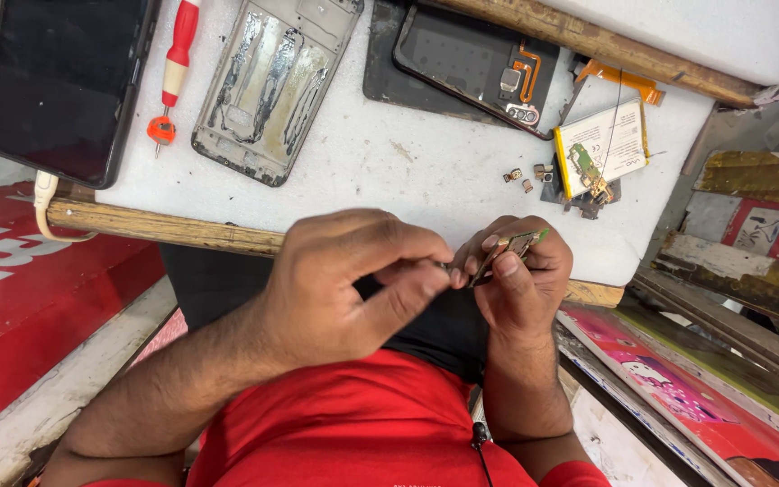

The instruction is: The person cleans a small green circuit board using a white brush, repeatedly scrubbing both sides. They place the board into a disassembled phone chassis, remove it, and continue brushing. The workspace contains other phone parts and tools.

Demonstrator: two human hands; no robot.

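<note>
Phone parts litter white worktop [407, 171] above hands [426, 280].

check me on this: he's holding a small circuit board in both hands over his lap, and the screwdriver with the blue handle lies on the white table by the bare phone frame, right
Not quite: in the head view the screwdriver has a red and white handle, not blue. The rest stands: the left hand and right hand hold the small circuit board, and the screwdriver lies beside the bare phone frame on the white table.

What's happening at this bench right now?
A person in a red shirt holds a small green circuit board in the right hand while the left hand pinches at its edge. On the white work surface lie a bare metal phone frame, a red-handled screwdriver and a white-and-yellow battery.
</note>
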